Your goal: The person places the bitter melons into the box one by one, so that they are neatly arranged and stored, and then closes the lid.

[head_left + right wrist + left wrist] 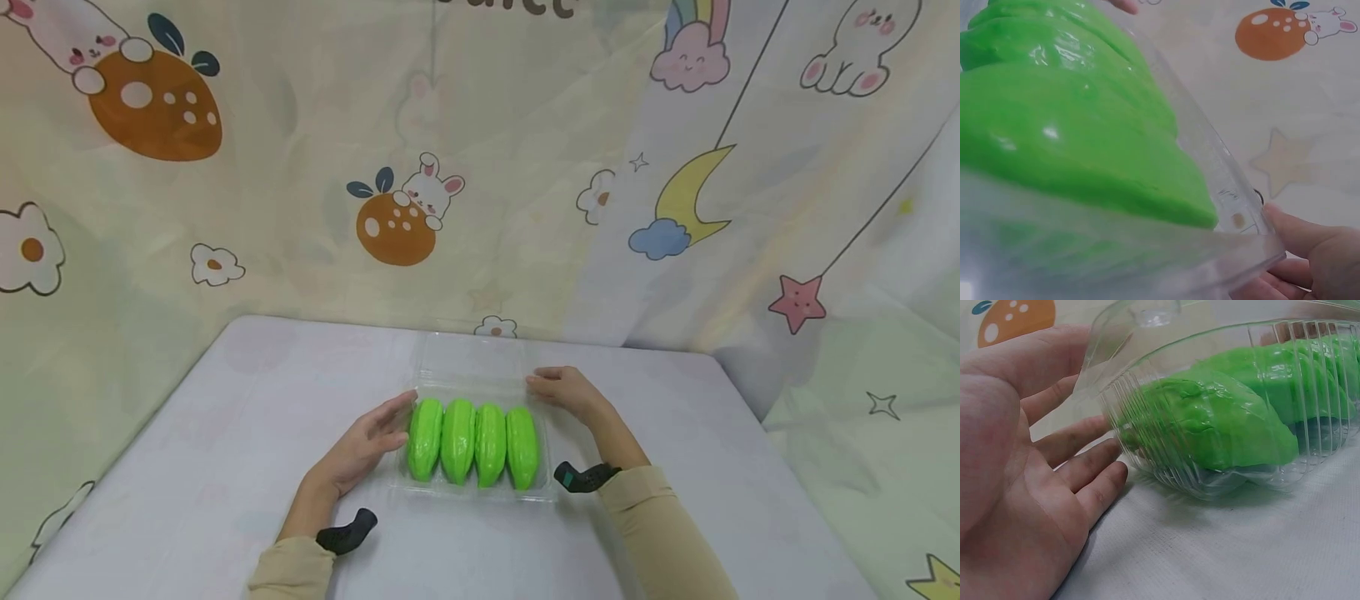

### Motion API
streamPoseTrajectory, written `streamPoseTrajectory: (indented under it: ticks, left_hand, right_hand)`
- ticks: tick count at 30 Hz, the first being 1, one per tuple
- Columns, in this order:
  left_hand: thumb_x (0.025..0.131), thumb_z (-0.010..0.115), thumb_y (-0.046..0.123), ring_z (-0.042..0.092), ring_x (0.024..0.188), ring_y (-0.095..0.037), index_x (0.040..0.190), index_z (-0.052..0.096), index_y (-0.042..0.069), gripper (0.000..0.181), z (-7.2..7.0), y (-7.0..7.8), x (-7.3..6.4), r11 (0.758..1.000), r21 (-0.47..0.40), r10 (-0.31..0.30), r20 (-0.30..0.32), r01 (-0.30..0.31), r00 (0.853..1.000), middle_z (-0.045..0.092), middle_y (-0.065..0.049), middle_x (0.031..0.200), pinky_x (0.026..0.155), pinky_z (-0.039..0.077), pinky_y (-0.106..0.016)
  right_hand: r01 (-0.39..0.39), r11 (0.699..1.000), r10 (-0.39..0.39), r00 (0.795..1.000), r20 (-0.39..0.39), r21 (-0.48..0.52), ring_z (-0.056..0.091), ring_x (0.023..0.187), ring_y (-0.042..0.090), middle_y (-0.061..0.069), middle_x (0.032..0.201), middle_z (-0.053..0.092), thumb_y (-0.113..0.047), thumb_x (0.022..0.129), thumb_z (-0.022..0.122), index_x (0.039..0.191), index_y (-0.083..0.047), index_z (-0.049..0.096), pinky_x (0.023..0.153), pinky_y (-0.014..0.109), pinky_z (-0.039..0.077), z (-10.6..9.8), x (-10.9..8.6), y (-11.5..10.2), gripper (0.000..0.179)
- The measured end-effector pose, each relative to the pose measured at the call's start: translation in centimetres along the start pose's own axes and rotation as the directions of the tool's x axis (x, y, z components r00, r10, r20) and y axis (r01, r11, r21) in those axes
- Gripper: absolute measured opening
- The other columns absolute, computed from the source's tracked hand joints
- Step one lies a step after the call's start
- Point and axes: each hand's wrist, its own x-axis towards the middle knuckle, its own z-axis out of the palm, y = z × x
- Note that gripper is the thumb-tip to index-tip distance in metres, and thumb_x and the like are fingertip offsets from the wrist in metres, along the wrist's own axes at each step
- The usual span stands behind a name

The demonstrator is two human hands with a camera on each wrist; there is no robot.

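Several bright green, ridged, elongated pieces like bitter gourds [459, 442] lie side by side in a clear plastic box [480, 493]. Its lid [472, 360] is raised at the back. My left hand [365, 442] is at the box's left side, its fingers extended; in the left wrist view, fingertips [1110, 450] touch the ribbed end wall. At the back right corner, my right hand [573, 393] pinches the plastic edge. The right wrist view shows the thumb [1300, 231] against that corner and the other fingers below it, partly hidden.
The box stands on a table with a white cloth [247, 450]. A cartoon-printed curtain [510, 242] hangs right behind the table's back edge and along its sides. Each wrist wears a black strapped device [348, 533].
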Motion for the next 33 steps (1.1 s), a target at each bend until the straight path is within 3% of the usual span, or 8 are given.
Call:
streamPoseTrajectory:
  ticks: [5, 12, 21, 26, 33]
  left_hand:
    - [0.092, 0.059, 0.014, 0.010, 0.149, -0.023, 0.149, 0.029, 0.020, 0.065, -0.1, 0.0, -0.1, 1.000, -0.001, 0.007, 0.008, -0.007, 1.000, 0.019, 0.000, 0.159, 0.120, 0.009, -0.045]
    - [0.092, 0.059, 0.014, 0.010, 0.149, -0.022, 0.150, 0.028, 0.019, 0.066, 0.0, 0.1, -0.2, 1.000, 0.006, 0.012, 0.014, -0.012, 1.000, 0.019, 0.000, 0.159, 0.120, 0.009, -0.045]
    - [0.091, 0.061, 0.014, 0.012, 0.148, -0.020, 0.149, 0.030, 0.020, 0.065, 0.4, 0.4, -0.2, 1.000, 0.000, -0.005, -0.010, 0.005, 1.000, 0.022, 0.002, 0.158, 0.120, 0.010, -0.044]
    - [0.091, 0.062, 0.015, 0.013, 0.148, -0.020, 0.148, 0.031, 0.021, 0.065, 0.3, 0.3, -0.1, 1.000, -0.003, -0.014, -0.023, 0.014, 1.000, 0.023, 0.002, 0.158, 0.120, 0.010, -0.045]
    - [0.091, 0.061, 0.013, 0.012, 0.148, -0.021, 0.149, 0.031, 0.021, 0.065, 0.2, 0.2, 0.0, 1.000, -0.001, -0.015, -0.022, 0.015, 1.000, 0.022, 0.003, 0.158, 0.120, 0.009, -0.046]
  right_hand:
    - [0.001, 1.000, -0.001, 1.000, -0.004, 0.028, 0.056, 0.123, 0.028, 0.019, 0.136, 0.053, -0.032, 0.093, 0.060, 0.140, 0.003, 0.041, 0.107, 0.043, 0.042, 0.3, -0.1, 0.2, 0.061]
    - [0.058, 0.998, -0.057, 0.995, -0.081, 0.004, 0.053, 0.124, 0.031, 0.018, 0.139, 0.051, -0.027, 0.092, 0.062, 0.140, -0.001, 0.043, 0.101, 0.040, 0.048, 0.6, -0.4, 0.0, 0.058]
    - [0.171, 0.985, -0.170, 0.972, -0.160, -0.010, 0.056, 0.122, 0.027, 0.011, 0.140, 0.051, -0.016, 0.087, 0.069, 0.152, -0.013, 0.022, 0.106, 0.045, 0.043, 0.2, -0.8, -0.2, 0.080]
    - [0.211, 0.977, -0.206, 0.965, -0.165, 0.014, 0.054, 0.125, 0.026, 0.010, 0.142, 0.050, -0.013, 0.084, 0.071, 0.150, -0.016, 0.030, 0.102, 0.039, 0.046, 0.2, -1.0, -0.2, 0.077]
    - [0.320, 0.947, -0.308, 0.934, -0.180, 0.041, 0.055, 0.123, 0.029, 0.016, 0.137, 0.053, -0.004, 0.082, 0.071, 0.141, -0.013, 0.046, 0.088, 0.027, 0.055, -0.1, -1.4, -0.3, 0.065]
